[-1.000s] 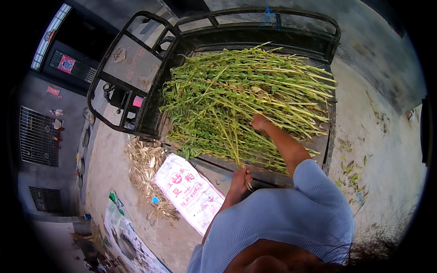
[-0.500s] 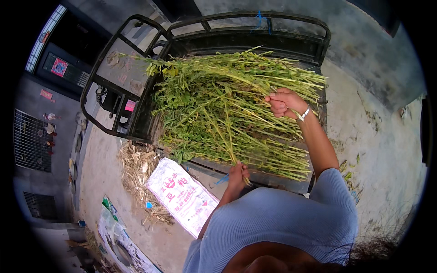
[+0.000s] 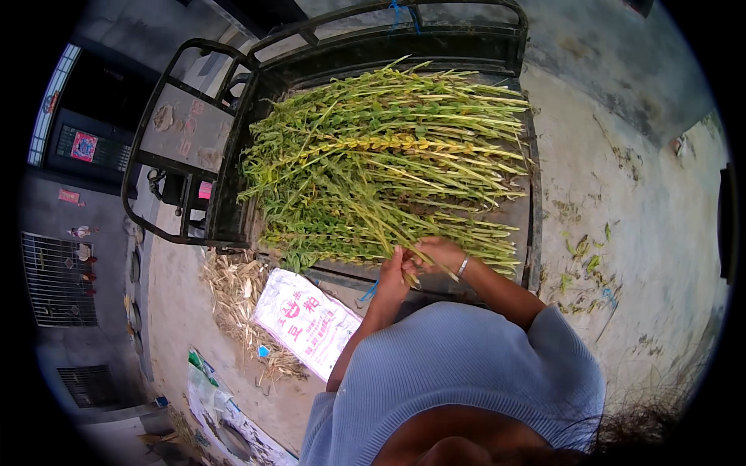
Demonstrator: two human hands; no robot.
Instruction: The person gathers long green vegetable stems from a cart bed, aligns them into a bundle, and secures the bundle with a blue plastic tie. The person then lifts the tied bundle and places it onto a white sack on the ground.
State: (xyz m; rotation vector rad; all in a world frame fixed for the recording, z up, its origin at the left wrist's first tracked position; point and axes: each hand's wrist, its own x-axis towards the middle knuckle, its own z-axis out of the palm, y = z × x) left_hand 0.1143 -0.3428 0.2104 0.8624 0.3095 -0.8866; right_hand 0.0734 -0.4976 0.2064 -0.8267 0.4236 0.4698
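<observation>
A thick layer of green and yellowing cut plant stalks lies across the cart bed, leafy ends to the left and bare cut ends to the right. At the bed's near edge my left hand is closed round the lower ends of a few stalks. Right beside it, my right hand, with a silver bracelet at the wrist, is closed on stalk ends too. The held stalks slant up and left over the pile. Both hands almost touch, and their fingertips partly hide each other.
A dark metal rail borders the cart's far and left sides. Left of my arm, a white sack with pink print lies on the ground by dry husks. Scattered leaves dot the concrete at right.
My right hand has come down and left from over the pile's right side to beside my left hand, bringing its stalks along. The whole view has shifted slightly.
</observation>
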